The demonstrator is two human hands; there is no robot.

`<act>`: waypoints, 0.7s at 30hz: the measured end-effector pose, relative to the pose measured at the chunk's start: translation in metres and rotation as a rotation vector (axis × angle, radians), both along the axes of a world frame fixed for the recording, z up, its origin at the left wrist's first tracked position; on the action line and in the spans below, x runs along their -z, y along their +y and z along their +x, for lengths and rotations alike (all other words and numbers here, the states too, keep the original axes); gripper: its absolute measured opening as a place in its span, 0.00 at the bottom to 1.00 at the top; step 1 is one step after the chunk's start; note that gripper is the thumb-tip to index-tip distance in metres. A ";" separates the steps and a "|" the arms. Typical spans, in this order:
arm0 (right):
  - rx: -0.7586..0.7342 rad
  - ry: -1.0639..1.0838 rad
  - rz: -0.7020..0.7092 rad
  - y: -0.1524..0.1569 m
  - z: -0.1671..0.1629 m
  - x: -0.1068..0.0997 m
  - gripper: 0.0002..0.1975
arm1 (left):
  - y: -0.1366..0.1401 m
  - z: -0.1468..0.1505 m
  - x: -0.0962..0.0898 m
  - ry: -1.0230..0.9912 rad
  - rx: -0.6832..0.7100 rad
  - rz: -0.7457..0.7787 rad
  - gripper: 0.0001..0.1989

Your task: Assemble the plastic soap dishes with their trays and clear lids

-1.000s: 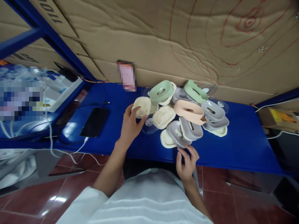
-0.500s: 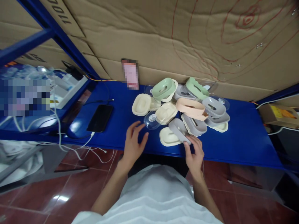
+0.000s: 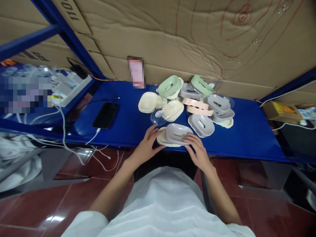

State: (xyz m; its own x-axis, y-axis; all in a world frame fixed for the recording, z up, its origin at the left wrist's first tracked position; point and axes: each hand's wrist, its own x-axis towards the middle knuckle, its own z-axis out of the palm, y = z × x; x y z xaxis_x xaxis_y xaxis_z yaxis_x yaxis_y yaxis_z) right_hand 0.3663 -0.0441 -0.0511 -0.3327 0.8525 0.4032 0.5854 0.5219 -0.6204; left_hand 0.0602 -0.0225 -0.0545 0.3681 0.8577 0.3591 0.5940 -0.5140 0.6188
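A grey oval soap dish with a slot in its floor sits over a cream soap dish tray near the table's front edge. My right hand holds the grey dish by its right end, fingers on the rim and thumb at the near side. Around the left end of the cream tray, my left hand has its fingers and thumb curled on either side. Just beyond lies a clear oval lid with a round white sticker. Another grey soap dish rests behind my right hand.
Behind are green soap dishes, peach soap dish pieces, cream trays and more grey dishes. A dark phone on a white cable lies left. Another phone leans on the cardboard wall.
My left hand has moved right to the cream tray. The grey dish in my right hand has turned from slanting to lying level over that tray. The peach pieces have shifted apart.
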 end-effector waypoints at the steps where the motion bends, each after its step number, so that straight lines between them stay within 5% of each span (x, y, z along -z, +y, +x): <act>1: -0.045 -0.020 0.005 0.002 -0.006 0.000 0.16 | 0.000 -0.002 -0.003 0.008 0.010 0.015 0.32; 14: -0.165 -0.215 0.228 0.010 -0.041 -0.002 0.20 | -0.004 -0.013 0.004 0.079 0.016 0.238 0.16; 21: -0.132 -0.436 0.266 0.106 -0.042 -0.037 0.27 | -0.006 -0.025 0.011 -0.069 -0.014 0.143 0.14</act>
